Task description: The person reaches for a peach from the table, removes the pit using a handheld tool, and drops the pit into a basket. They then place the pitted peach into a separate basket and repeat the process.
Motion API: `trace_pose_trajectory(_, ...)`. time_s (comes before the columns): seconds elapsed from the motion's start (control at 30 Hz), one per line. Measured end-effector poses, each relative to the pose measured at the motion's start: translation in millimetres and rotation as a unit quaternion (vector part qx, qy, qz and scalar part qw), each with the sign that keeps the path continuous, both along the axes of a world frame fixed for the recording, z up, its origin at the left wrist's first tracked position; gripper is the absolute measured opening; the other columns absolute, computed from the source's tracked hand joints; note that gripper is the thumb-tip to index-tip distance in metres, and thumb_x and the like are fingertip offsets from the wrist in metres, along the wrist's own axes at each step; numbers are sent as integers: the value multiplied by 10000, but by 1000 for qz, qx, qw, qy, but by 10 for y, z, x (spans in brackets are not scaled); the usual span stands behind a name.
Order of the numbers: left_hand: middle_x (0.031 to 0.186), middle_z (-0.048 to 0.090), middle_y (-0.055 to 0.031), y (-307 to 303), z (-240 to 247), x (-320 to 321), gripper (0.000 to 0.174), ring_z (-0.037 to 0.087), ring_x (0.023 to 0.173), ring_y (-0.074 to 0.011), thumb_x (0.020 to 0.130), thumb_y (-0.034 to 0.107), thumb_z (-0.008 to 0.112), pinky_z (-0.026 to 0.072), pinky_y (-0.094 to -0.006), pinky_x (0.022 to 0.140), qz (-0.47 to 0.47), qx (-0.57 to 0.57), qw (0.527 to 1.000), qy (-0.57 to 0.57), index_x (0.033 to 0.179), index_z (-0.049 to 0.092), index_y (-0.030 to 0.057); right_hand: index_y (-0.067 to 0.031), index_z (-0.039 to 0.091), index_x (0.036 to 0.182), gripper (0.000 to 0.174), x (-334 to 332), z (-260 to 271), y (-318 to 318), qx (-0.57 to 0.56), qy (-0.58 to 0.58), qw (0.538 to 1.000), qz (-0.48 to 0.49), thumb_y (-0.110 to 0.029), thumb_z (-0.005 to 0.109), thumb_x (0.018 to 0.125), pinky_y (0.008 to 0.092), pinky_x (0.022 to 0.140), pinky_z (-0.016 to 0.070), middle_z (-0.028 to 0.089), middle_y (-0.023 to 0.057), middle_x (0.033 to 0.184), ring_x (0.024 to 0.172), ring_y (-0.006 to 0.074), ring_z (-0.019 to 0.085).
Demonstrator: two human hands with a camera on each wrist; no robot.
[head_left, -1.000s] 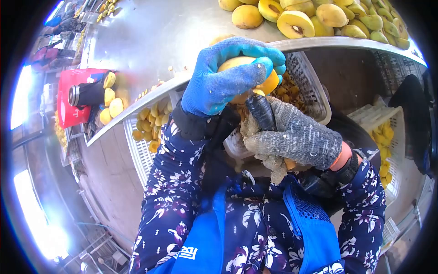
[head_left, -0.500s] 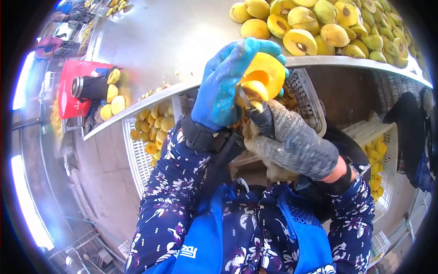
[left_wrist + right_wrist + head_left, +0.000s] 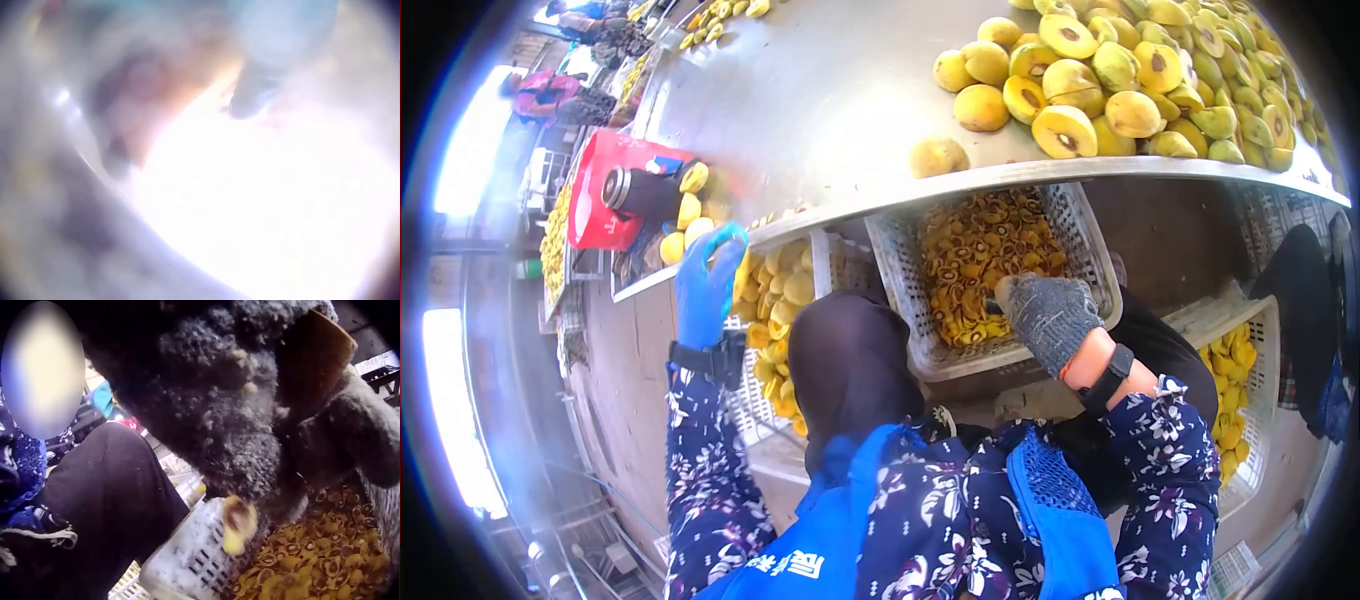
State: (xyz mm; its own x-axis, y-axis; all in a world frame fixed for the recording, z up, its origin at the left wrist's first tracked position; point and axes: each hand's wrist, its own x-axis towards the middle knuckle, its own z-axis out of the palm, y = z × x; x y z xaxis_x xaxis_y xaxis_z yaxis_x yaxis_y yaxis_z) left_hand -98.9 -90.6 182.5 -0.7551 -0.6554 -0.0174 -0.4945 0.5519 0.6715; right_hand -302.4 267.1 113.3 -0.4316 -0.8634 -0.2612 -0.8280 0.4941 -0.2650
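In the head view my left hand (image 3: 708,285), in a blue glove, is beside a crate of pale yellow, peach-like fruit halves (image 3: 785,285). Its fingers are loosely curved, with no fruit plainly between them; the left wrist view is washed out by glare. My right hand (image 3: 1050,320), in a grey knit glove, is over a crate of brown-orange fruit scraps (image 3: 990,260). It grips a knife, whose brown handle end (image 3: 340,347) shows in the right wrist view; the blade is hidden. A pitted scrap (image 3: 239,522) appears just below the glove, in front of the crate wall (image 3: 181,559).
On the metal table (image 3: 820,110) lies a heap of halved fruit (image 3: 1140,80), with one fruit (image 3: 938,157) near the edge. A red bag (image 3: 605,190) and dark flask (image 3: 635,190) stand at left. Another crate of yellow pieces (image 3: 1230,400) is at right. My knee (image 3: 845,355) is between the crates.
The hands have parted. My left hand moved left from the cut fruit to the crate of halves, and my right hand moved down and right over the scrap crate.
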Motion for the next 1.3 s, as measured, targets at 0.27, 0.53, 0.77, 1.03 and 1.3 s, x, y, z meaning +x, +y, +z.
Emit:
trace_pose_trajectory(0.27,1162,602,-209,1028,91,-1705,615,624,991,-274,765,397,731,498,-365,830,-178,-100,979,-21,1236,573,35,-99,618,872,103,-41,176,14,-125,-25,992,-6,-160,536,860,434,566,519,653,138,755,696,318,669)
trace_pose_trajectory(0.53,907,677,-175,995,-236,-2384,498,671,779,-246,764,392,709,522,-347,746,-293,-31,941,-165,1088,645,19,-77,586,924,106,-129,329,-21,-165,-101,981,-21,-150,521,883,458,601,511,641,175,779,742,364,650)
trace_pose_trajectory(0.77,1148,566,-159,913,-206,-1907,436,606,1015,-257,903,208,595,541,-415,856,-176,515,822,167,1264,455,9,-29,532,1048,348,-155,499,-169,-310,-264,901,-151,-206,703,802,470,686,490,639,209,860,852,409,620)
trace_pose_trajectory(1.03,986,631,-165,1572,-105,-1843,515,641,861,-276,975,443,415,552,-402,787,-62,648,688,320,1138,536,-31,-26,514,1140,418,-146,506,-373,-328,-241,894,-185,-150,711,793,445,707,507,631,231,912,873,405,622)
trace_pose_trajectory(1.3,960,616,-141,1732,-168,-1821,431,626,811,-241,987,347,433,520,-357,764,-70,529,767,356,1118,550,-46,-11,503,1025,234,-148,394,-459,-383,-227,881,-159,-200,568,902,497,655,475,622,246,799,792,430,610)
